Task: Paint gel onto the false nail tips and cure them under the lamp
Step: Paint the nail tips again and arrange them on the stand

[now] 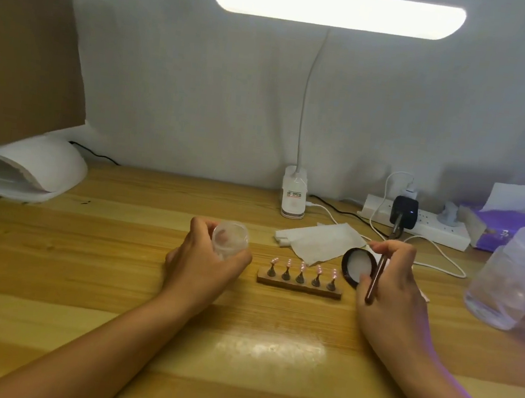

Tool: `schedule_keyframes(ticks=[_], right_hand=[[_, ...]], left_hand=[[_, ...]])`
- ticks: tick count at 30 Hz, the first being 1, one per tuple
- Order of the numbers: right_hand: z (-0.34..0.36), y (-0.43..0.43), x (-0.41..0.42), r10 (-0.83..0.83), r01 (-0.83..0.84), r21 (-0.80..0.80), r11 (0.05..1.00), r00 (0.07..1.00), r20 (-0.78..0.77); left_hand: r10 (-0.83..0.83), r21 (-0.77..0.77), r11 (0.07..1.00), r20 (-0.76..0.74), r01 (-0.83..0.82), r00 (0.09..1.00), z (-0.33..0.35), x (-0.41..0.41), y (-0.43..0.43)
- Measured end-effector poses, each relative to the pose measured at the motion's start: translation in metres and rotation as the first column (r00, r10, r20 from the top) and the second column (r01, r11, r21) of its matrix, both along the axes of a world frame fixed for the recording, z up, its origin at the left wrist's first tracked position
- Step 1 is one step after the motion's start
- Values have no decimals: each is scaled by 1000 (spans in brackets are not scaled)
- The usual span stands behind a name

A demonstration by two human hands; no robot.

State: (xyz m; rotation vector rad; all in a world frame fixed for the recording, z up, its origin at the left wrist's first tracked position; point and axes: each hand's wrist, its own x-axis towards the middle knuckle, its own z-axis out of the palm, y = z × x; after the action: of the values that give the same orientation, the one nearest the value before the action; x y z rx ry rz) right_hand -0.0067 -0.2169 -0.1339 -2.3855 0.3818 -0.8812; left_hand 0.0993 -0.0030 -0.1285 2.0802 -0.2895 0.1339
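Left hand (205,259) has its fingers wrapped round the small clear gel pot (229,240), just left of the wooden stand (299,287). Right hand (391,280), just right of it, pinches the black lid (357,268) and a slim brush (375,282) together, the brush's length running near to far. Five false nail tips (302,265) sit upright on pegs, the row running left to right. They look light, thin and easily knocked, so better to move them by the stand's base

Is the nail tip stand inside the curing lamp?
No, the stand sits between the left hand and right hand, away from the curing lamp.
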Motion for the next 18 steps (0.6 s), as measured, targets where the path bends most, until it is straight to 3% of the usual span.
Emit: schedule_keyframes(ticks=[3,12,18], right_hand=[[2,0,0,-23,23,10,1000,1000,14],[-3,0,2,-52,49,-96,994,998,-32],[-3,3,0,140,-142,-153,978,990,-23]], left_hand=[[-59,-43,997,-25,58,998,1,-4,-2],[-144,102,986,144,130,979,1,-15,-6],[-214,169,970,255,174,943,-1,-16,-6]])
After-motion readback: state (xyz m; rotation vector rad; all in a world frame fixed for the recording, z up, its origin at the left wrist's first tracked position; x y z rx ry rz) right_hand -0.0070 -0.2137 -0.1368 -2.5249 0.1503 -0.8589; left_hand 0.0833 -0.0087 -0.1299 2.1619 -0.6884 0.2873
